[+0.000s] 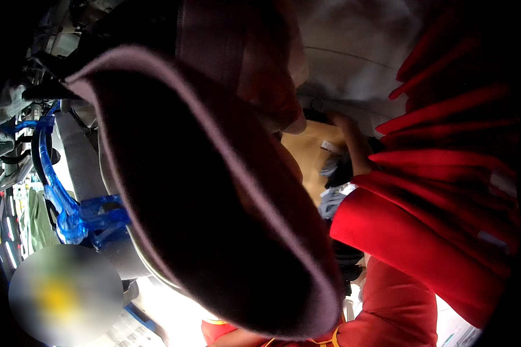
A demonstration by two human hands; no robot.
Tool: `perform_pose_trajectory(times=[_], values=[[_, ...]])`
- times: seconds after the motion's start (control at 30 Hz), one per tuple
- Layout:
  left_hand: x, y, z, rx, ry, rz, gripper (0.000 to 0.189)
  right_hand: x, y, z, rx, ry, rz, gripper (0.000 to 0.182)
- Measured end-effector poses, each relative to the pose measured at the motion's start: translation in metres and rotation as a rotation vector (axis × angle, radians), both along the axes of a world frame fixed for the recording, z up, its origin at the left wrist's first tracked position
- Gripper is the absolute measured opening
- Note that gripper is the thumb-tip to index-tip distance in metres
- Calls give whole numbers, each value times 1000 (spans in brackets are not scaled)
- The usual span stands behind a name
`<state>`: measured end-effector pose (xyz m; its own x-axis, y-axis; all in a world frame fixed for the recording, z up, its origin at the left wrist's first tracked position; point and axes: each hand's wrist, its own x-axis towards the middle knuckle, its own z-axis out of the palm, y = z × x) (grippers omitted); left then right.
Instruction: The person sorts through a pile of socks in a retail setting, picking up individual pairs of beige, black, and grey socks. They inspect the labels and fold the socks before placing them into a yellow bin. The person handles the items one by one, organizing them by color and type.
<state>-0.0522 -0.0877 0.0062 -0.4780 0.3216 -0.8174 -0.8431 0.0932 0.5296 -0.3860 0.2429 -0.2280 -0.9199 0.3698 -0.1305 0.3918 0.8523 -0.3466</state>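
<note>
A dark garment or cloth piece with a blurred mauve edge hangs very close before me and covers the middle of the view. Beyond its upper right edge shows what seems to be my right hand, dim and out of focus. Shadow hides whether its fingers hold the cloth. My left hand is out of view. Past the cloth lies a tan panel with a small white label. Dark grey folded cloth is beside it.
A bare forearm emerges at folded red fabric; whose it is cannot be told. Red-clad limb shows below. Blue tubing and a grey panel stand at left. A blurred round patch covers the lower left.
</note>
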Motion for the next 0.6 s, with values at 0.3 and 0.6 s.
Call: perform_pose_trajectory(times=[0.3,0.6], values=[[10,-12,-23,-7,169,-85,55,12,7,25,-56,63,60,36],[16,6,8,209,59,-84,45,177,12,93,-175,32,300,38]])
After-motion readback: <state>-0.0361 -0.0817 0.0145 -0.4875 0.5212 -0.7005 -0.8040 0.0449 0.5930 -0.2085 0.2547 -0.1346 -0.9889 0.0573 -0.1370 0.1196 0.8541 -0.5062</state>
